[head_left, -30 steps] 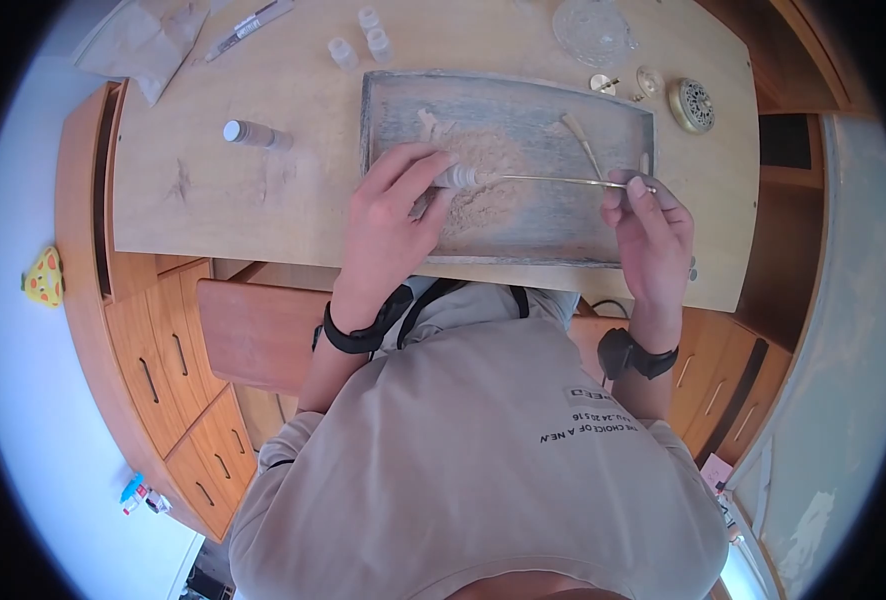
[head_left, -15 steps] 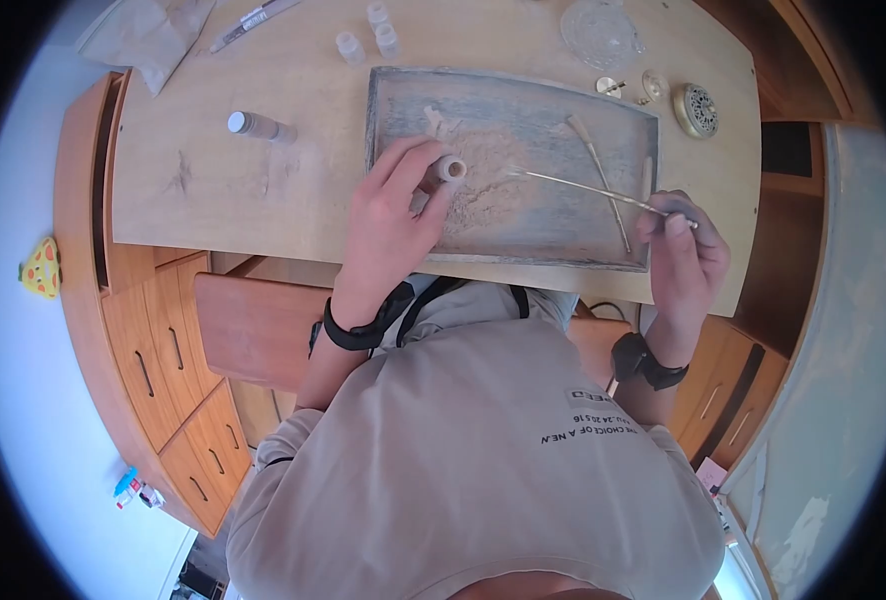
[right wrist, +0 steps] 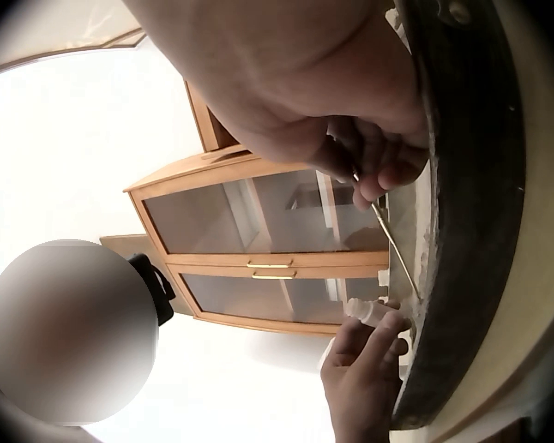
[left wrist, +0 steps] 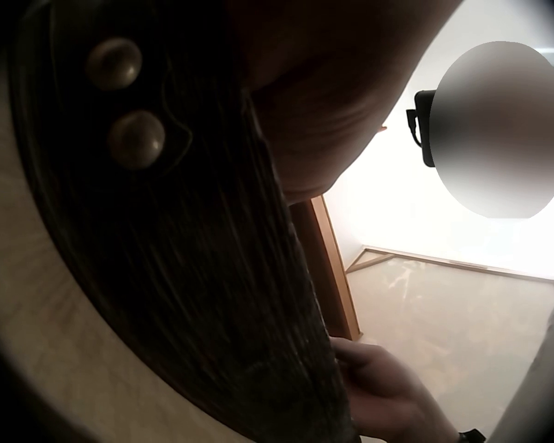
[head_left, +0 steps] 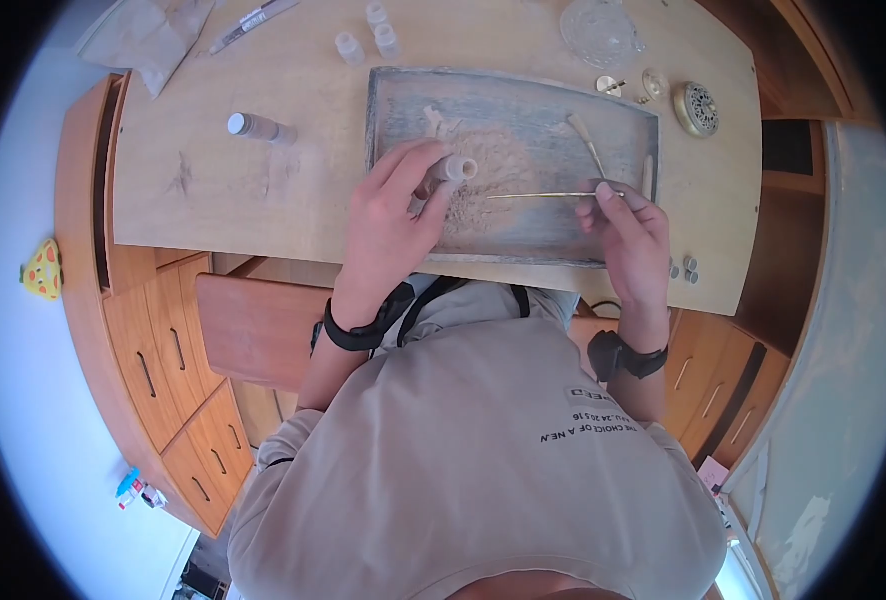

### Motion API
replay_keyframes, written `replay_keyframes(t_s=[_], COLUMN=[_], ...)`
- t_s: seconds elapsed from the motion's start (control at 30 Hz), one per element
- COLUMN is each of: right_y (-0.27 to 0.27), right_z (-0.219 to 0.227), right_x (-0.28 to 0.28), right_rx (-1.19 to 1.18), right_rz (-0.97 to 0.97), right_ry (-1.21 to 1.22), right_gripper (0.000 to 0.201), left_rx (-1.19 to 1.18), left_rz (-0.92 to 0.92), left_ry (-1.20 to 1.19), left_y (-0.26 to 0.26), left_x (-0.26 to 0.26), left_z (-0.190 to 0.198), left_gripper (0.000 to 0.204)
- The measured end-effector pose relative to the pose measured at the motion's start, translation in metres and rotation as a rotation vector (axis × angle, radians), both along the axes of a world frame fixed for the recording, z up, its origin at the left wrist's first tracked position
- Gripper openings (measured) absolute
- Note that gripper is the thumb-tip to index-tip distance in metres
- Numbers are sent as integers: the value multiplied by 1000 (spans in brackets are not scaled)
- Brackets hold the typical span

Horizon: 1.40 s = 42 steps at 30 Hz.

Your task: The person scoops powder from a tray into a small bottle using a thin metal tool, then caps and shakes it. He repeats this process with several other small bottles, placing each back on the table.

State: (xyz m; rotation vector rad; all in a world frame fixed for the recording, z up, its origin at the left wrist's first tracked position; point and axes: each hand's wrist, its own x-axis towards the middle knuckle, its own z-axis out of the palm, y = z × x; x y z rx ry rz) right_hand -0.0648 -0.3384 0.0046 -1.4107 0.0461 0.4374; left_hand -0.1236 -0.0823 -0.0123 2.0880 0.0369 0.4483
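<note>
Over the left part of the grey tray [head_left: 513,260], my left hand [head_left: 393,215] grips a small translucent bottle [head_left: 455,170], tilted with its open mouth toward the right. My right hand [head_left: 633,240] pinches a thin brass rod [head_left: 543,195] at its right end. The rod's left tip is over the heap of brown powder [head_left: 493,150], to the right of and below the bottle mouth. In the right wrist view the bottle [right wrist: 367,312] and the rod [right wrist: 394,242] are apart. The left wrist view does not show the bottle.
A brush [head_left: 585,138] lies in the tray. A capped bottle [head_left: 258,128] lies left of it, and small bottles [head_left: 350,48] stand behind. A glass dish [head_left: 600,32] and a pierced brass lid [head_left: 696,110] are at the back right. Small grey discs [head_left: 691,270] lie near the front edge.
The right hand swung right with the rod away from the bottle, then came back left. The bottle's mouth turned upward, then tilted partly rightward again.
</note>
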Motion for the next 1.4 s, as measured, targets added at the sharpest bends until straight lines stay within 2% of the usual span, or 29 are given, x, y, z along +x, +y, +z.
replay_keyframes(t_s=[0.17, 0.37, 0.67, 0.87, 0.97, 1.07, 1.17, 1.27, 1.4], right_y=[-15, -28, -18, -10, -3, 12, 10, -4, -17], right_z=[4, 10, 14, 18, 25, 37, 49, 58, 40], right_x=[3, 4, 8, 5, 1, -8, -10, -7, -2], right_rx=[131, 221, 228, 142, -61, -163, -242, -252, -165], right_rz=[-46, -61, -68, -30, 58, 123, 245, 229, -22], right_ry=[65, -4, -51, -137, -248, -347, -609, -713, -527], right_gripper=[28, 28, 28, 26, 24, 21, 20, 20, 21], left_rx=[52, 58, 82, 65, 66, 58, 41, 27, -15], left_rz=[-5, -31, -33, -36, -45, -47, -31, -20, 11], left_ry=[-26, -40, -53, -28, -16, -7, 8, 11, -3], left_y=[1, 0, 1, 0, -1, -1, -1, -1, -3], left_x=[1, 2, 1, 1, 1, 1, 0, 0, 0], left_z=[-4, -5, -5, -5, -4, -3, -2, 1, 1], left_gripper=[35, 34, 34, 34, 34, 34, 33, 33, 32])
